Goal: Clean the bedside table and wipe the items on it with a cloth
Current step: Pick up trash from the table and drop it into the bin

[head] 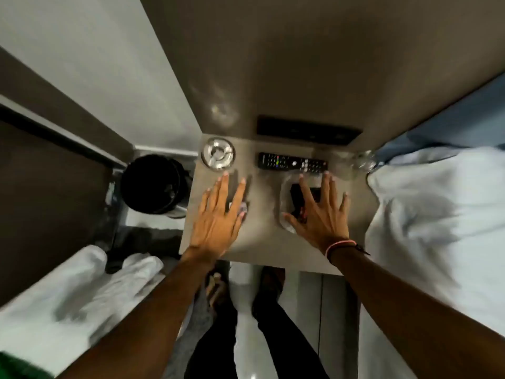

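My left hand (pixel 218 214) and right hand (pixel 319 214), fingers spread, lie over the bedside table (pixel 262 242), its front edge bare, remote (pixel 293 161) beyond.

both hands, left hand (pixel 218 214) and right hand (pixel 319 214), spread open over the bedside table (pixel 262 242).

Dim indoor light leaves soft glare on the wall panel (pixel 218 105) above the bedside table's (pixel 262 242) far-left corner, while motion blur smears the white bedding (pixel 426 214) and wide-angle distortion bends the frame's edges.
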Tool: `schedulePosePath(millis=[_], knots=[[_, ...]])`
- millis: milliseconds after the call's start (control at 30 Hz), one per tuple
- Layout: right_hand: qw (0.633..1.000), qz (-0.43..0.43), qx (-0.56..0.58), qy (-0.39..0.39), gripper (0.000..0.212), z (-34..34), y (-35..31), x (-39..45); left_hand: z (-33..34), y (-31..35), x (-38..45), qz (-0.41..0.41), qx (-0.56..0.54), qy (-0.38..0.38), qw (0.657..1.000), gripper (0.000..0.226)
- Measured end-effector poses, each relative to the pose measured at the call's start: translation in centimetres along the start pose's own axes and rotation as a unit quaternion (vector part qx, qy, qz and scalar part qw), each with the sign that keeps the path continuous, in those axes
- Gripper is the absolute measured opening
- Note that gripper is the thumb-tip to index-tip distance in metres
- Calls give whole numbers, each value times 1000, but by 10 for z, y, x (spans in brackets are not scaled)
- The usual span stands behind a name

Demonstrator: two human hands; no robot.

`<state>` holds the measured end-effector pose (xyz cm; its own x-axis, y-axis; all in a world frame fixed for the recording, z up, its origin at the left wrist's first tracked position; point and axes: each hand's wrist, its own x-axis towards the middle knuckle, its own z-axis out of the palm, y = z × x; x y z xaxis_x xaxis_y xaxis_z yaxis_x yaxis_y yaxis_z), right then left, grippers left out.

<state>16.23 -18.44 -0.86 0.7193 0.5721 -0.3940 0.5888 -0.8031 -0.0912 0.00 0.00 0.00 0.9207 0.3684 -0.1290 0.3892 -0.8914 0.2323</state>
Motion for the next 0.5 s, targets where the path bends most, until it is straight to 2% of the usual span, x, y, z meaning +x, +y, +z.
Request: schedulePosePath(millis=[67, 133, 200, 333, 367, 433, 500], knots=[[999, 15, 20, -34, 107, 46, -1, 24, 55, -15, 3, -15, -42, -68, 997, 66], [999, 23, 37, -30, 109, 88, -1, 47, 105, -31, 0, 0, -52, -61, 997, 64], [998, 37, 39, 14, 101, 124, -4, 61, 140, -43, 0, 20, -53, -22, 998, 57], [980, 47, 30, 193, 60, 167, -13, 80, 178, -68, 12, 99, -34, 107, 989, 40], [975, 36, 37, 216, 55, 166, -14, 78, 179, -68, 15, 113, -44, 129, 984, 37], [978, 17, 67, 199, 56, 163, -26, 75, 170, -79, 15, 104, -48, 149, 982, 33], [977, 16, 115, 178, 53, 150, -55, 76, 152, -105, 12, 63, -70, 155, 984, 32]])
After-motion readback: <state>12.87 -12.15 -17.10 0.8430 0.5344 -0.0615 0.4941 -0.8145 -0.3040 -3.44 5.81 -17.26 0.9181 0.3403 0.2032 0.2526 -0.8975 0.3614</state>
